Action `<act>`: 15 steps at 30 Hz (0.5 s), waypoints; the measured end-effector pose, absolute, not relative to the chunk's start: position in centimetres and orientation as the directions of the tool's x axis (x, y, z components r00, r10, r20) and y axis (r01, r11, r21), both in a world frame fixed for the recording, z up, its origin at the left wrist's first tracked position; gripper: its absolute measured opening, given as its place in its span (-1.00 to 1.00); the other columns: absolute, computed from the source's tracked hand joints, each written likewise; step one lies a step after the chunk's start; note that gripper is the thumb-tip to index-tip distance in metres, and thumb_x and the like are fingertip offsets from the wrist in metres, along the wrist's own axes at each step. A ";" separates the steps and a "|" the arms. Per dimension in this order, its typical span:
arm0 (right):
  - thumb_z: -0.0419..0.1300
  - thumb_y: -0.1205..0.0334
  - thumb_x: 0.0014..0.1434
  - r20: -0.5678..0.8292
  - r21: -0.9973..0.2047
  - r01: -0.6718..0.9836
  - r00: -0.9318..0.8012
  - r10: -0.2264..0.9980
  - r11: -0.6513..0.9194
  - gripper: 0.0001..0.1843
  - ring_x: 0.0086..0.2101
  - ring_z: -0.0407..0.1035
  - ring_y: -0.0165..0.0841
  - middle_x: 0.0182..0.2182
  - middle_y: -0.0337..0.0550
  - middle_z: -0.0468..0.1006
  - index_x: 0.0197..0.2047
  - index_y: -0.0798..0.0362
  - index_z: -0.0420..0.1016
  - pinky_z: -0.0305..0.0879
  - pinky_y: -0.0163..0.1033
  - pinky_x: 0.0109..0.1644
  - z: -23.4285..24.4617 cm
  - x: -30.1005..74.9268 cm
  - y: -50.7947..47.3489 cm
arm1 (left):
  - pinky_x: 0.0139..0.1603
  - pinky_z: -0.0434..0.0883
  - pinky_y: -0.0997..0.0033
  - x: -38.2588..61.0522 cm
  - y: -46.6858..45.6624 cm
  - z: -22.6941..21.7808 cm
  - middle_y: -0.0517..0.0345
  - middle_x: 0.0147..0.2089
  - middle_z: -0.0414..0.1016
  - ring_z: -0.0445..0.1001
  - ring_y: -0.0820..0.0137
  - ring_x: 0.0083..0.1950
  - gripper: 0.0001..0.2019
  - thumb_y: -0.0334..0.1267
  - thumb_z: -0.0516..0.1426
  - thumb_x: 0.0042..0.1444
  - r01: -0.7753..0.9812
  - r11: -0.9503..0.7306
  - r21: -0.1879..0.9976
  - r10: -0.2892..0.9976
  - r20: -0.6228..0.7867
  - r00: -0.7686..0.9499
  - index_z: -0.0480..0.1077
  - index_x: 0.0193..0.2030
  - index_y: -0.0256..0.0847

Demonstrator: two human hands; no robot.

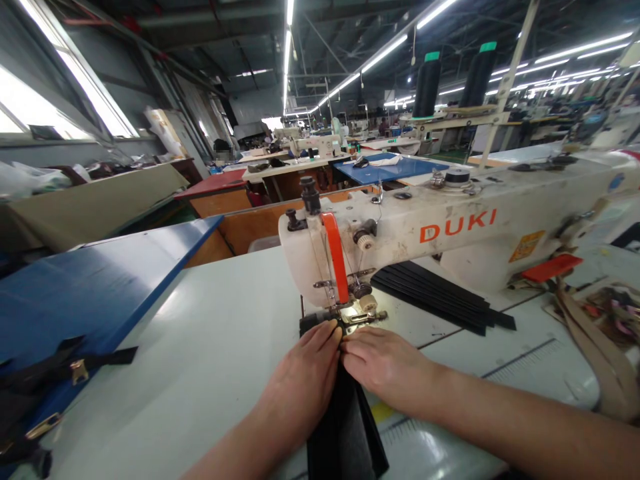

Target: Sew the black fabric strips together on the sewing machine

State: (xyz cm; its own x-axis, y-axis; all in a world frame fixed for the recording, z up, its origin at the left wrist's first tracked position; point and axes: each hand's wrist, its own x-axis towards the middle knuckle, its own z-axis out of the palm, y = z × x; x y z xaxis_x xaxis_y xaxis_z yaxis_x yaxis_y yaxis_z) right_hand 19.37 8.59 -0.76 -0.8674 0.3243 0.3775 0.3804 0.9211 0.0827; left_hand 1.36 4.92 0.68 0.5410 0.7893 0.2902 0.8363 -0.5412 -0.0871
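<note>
Strip point(340, 427) is pinched by left hand point(305, 373) and right hand point(385, 363); it should be guided flat into machine point(400, 223).

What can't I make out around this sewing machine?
Head view, black material: near end cut off by the bottom edge.
Head view, material's far part: partly covered by the left hand and right hand.
Head view, yellow label: print too small.
Head view, black straps: cut off by left edge.
</note>
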 end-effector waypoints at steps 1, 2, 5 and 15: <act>0.17 0.40 0.24 0.373 0.080 0.383 -0.867 0.329 0.920 -0.94 -0.22 0.42 -0.26 -0.29 -0.07 0.53 -0.27 0.16 0.47 0.34 -0.15 0.03 -0.7 19.4 8.6 | 0.15 0.42 0.18 1.4 5.0 0.7 -0.15 0.10 0.48 0.44 0.21 0.14 -0.65 -0.46 -0.07 0.25 0.837 -0.539 -0.096 0.788 0.292 0.542 0.39 0.08 -0.40; 0.17 0.40 0.23 0.367 0.076 0.384 -0.869 0.332 0.920 -0.94 -0.21 0.42 -0.25 -0.28 -0.08 0.53 -0.26 0.16 0.48 0.34 -0.15 0.04 -0.6 19.4 8.6 | 0.16 0.41 0.18 1.4 5.0 0.7 -0.15 0.10 0.49 0.45 0.21 0.14 -0.65 -0.46 -0.07 0.25 0.838 -0.536 -0.105 0.789 0.291 0.541 0.39 0.08 -0.41; 0.17 0.40 0.24 0.345 0.052 0.382 -0.874 0.342 0.923 -0.92 -0.17 0.43 -0.24 -0.24 -0.06 0.55 -0.23 0.18 0.50 0.32 -0.15 0.07 -0.1 19.6 8.6 | 0.20 0.38 0.19 1.5 4.4 0.9 -0.12 0.13 0.47 0.42 0.22 0.17 -0.66 -0.44 -0.07 0.26 0.836 -0.535 -0.117 0.792 0.275 0.545 0.39 0.09 -0.39; 0.08 0.46 0.26 0.405 -0.188 0.373 -0.813 0.418 0.909 -0.72 0.01 0.38 -0.29 0.00 -0.01 0.53 0.00 0.21 0.49 0.24 -0.19 0.16 -0.5 22.8 6.1 | 0.11 0.43 0.44 2.6 -4.8 1.1 -0.01 0.11 0.50 0.45 0.28 0.15 -0.69 -0.33 0.00 0.27 0.681 -0.705 -0.195 0.606 0.333 0.723 0.41 0.09 -0.32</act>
